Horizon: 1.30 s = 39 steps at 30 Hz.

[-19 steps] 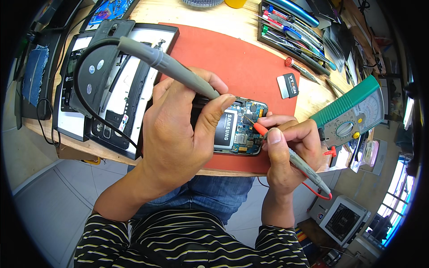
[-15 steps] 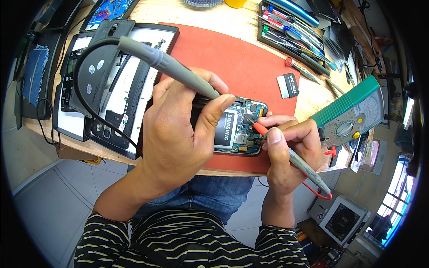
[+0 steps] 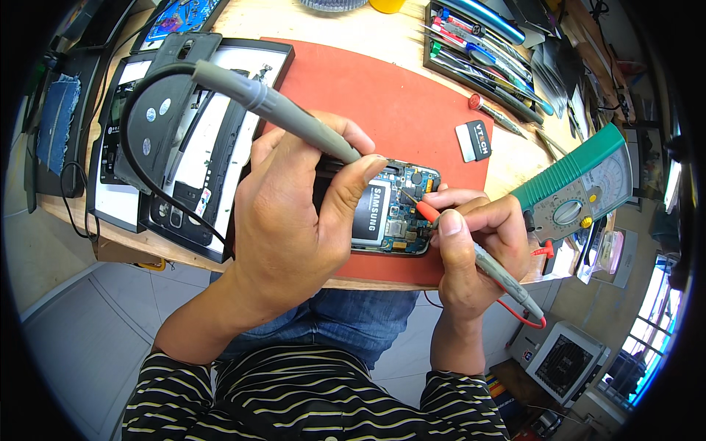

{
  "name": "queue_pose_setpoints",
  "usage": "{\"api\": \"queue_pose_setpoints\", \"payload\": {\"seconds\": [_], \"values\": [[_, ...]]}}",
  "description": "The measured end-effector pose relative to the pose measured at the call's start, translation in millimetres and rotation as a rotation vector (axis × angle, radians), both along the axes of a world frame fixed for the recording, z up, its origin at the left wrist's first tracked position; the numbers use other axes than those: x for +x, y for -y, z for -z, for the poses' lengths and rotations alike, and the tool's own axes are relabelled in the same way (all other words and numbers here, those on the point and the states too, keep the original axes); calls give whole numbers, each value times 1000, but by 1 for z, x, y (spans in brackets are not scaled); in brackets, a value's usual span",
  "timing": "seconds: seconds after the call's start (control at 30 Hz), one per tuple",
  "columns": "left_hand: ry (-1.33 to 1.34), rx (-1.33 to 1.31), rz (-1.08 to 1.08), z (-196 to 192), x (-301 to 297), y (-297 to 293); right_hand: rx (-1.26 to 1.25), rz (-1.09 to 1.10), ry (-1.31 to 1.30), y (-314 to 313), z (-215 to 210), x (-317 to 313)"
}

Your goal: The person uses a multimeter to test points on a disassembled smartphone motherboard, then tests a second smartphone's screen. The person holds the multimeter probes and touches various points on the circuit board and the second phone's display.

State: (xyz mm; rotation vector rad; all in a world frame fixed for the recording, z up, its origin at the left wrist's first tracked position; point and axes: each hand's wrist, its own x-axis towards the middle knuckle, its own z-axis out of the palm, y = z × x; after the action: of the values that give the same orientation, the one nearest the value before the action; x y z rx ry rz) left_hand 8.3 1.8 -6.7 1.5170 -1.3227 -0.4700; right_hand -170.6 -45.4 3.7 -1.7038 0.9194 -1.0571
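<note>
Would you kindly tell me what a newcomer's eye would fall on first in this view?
Probably the opened phone on the red mat, with its circuit board bared between two hands. The left hand holds a thick grey probe slanting up and left, while the right hand holds a red-tipped probe over the board. The green-cased meter at the right might catch the eye next.

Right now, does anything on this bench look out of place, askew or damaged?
Nothing looks spilled or plainly damaged. Slightly out of place: a red-capped tool lies loose near the edge of the red mat, outside the black tray holding other tools. The phone lies open, the right hand holding a red-tipped probe over its circuit board.
</note>
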Motion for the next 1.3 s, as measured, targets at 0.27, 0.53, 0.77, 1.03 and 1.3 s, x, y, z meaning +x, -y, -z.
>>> {"api": "queue_pose_setpoints", "payload": {"seconds": [0.27, 0.53, 0.77, 1.03, 1.3], "values": [[-6, -4, -5, 1, 0, 0, 10, 0, 21, 0, 0, 1], [-13, 0, 4, 1, 0, 0, 31, -3, 14, 0, -1, 0], [-10, -3, 0, 1, 0, 0, 18, -6, 4, 0, 0, 0], [3, -6, -9, 1, 0, 0, -1, -20, 12, 0, 1, 0], [4, -5, -11, 1, 0, 0, 3, -5, 21, 0, 1, 1]]}}
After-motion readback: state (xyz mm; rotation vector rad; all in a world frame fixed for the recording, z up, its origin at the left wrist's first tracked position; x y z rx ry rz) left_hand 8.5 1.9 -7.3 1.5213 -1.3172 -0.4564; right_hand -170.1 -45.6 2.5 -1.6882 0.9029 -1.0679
